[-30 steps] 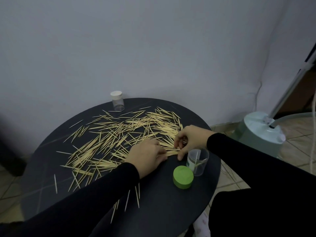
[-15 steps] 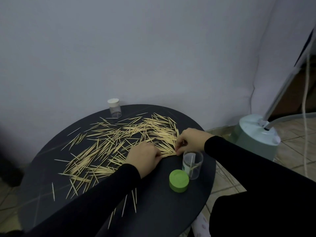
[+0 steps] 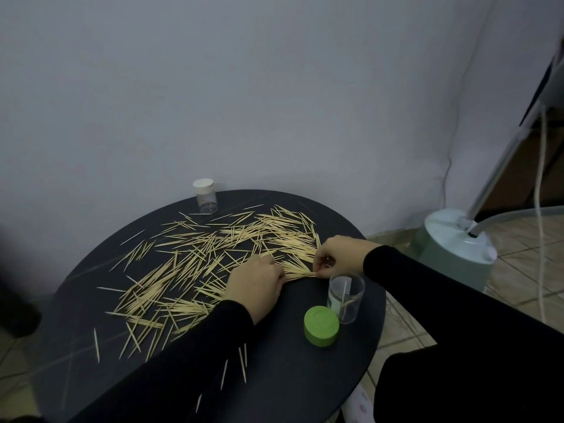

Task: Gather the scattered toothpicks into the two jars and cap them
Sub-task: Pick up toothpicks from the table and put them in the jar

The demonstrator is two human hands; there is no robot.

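Observation:
Many pale toothpicks [image 3: 195, 257] lie scattered over the round black table [image 3: 290, 370]. My left hand [image 3: 256, 285] rests knuckles-up on a small bundle of toothpicks [image 3: 297, 268], fingers curled over one end. My right hand [image 3: 338, 254] pinches the other end of that bundle with curled fingers. Just right of the hands stands an open clear jar [image 3: 346, 297] holding a few toothpicks. Its green lid [image 3: 321, 326] lies flat on the table beside it. A second small clear jar [image 3: 205, 196] with a white cap stands at the table's far edge.
A pale green appliance base [image 3: 454, 248] with a pole and hose stands on the tiled floor to the right. A white cord [image 3: 540, 209] hangs beside it. The wall runs close behind the table. A few stray toothpicks [image 3: 241, 364] lie near the front edge.
My right hand has lowered from beside the jar to the bundle's end, and both hands have drawn the toothpicks into a tighter bunch. The camera view has shifted slightly.

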